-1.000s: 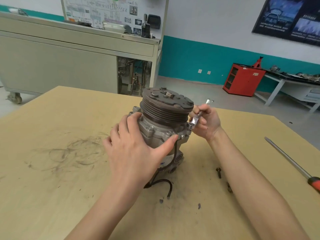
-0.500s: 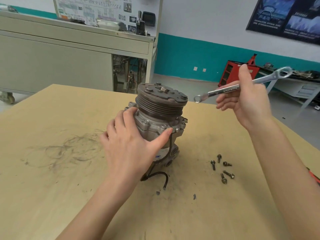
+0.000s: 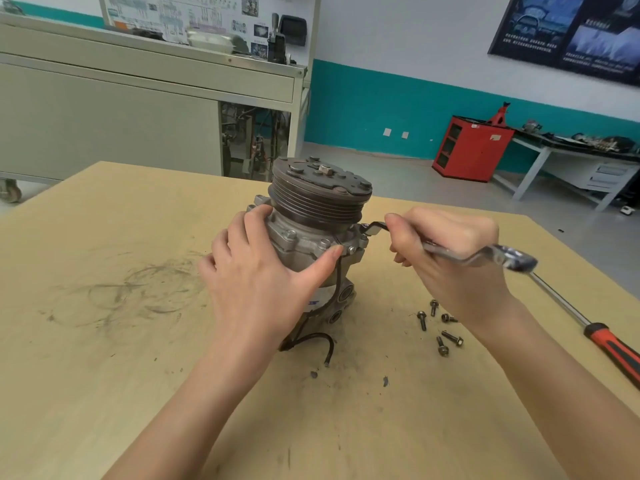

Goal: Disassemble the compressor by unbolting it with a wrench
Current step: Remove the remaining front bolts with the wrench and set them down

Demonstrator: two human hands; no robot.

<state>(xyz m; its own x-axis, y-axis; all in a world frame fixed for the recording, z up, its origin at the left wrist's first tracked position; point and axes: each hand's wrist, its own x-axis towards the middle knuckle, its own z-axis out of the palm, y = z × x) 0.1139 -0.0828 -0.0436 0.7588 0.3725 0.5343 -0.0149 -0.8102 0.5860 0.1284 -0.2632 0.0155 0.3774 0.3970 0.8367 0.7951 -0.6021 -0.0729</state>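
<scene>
The left hand [image 3: 256, 282] covered the near side of the grey metal compressor with its dark ribbed pulley [image 3: 311, 233]. The fingers were spread and curled round the housing and the thumb pressed on the flange, and the palm hid whatever lay beneath it. The right hand [image 3: 450, 258] was wrapped round the shaft of the silver metal wrench [image 3: 498, 258], hiding its middle. The wrench's far end sat at the flange at the compressor's 3 o'clock, though whether it was seated on a bolt head was hard to make out. Its free end jutted toward 4 o'clock, blurred.

The compressor stood upright, pulley on top, near the middle of the pale wooden tabletop [image 3: 104, 358]. A thin black cable [image 3: 330, 348] trailed from its base toward 6 o'clock. Five small dark bolts [image 3: 452, 337] lay loose at 4 o'clock, apart from the base. Beyond them a long screwdriver with a red and black handle [image 3: 609, 346] lay by the tabletop's right edge, its handle cut off by the frame. An open stretch of board ran from 7 to 10 o'clock, marked with dark looping scuffs [image 3: 138, 289].

Off the tabletop, a grey metal cabinet on castors [image 3: 104, 116] stood at 11 o'clock. A red metal cabinet [image 3: 471, 147] stood at 1 o'clock against a white wall with a teal band [image 3: 381, 105]. A grey workbench [image 3: 571, 161] stood at 2 o'clock.
</scene>
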